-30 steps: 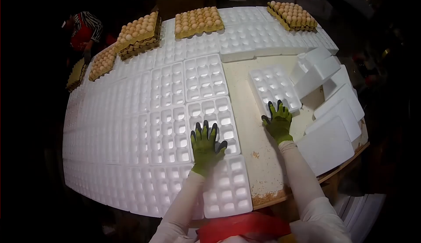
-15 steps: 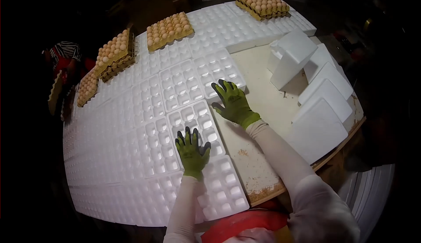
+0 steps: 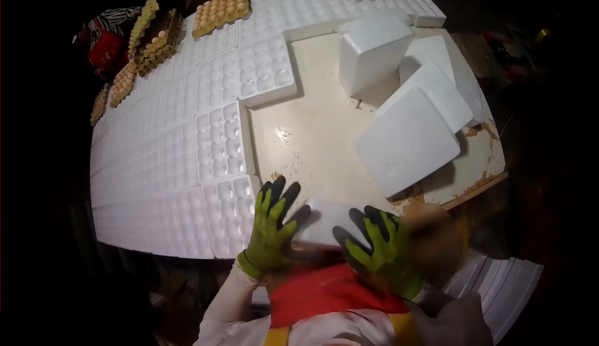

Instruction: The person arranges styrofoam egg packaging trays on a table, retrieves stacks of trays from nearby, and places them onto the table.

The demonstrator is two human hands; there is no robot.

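Both my hands wear green gloves with dark fingertips and are at the front edge of the table. Between them lies a white foam piece (image 3: 322,216), partly hidden by my hands. My left hand (image 3: 269,230) has its fingers spread, with the thumb by the foam's left side. Opposite it, my right hand (image 3: 382,246) is also spread, its thumb and fingertips over the foam's right side. Whether either palm presses on the foam I cannot tell. Just left of my left hand is a white foam egg tray (image 3: 229,214) with rows of hollows.
Joined foam trays (image 3: 150,159) cover the table's left side. Loose foam pieces (image 3: 409,140) lean at the right on the bare board (image 3: 299,152). Yellow trays of eggs (image 3: 221,10) stand at the back. A co-worker in a red apron (image 3: 106,49) is at far left.
Both hands have come back from the foam trays to the table's front edge, where a foam piece now lies between them. The view has shifted. At far left, a yellow egg tray is tipped up.
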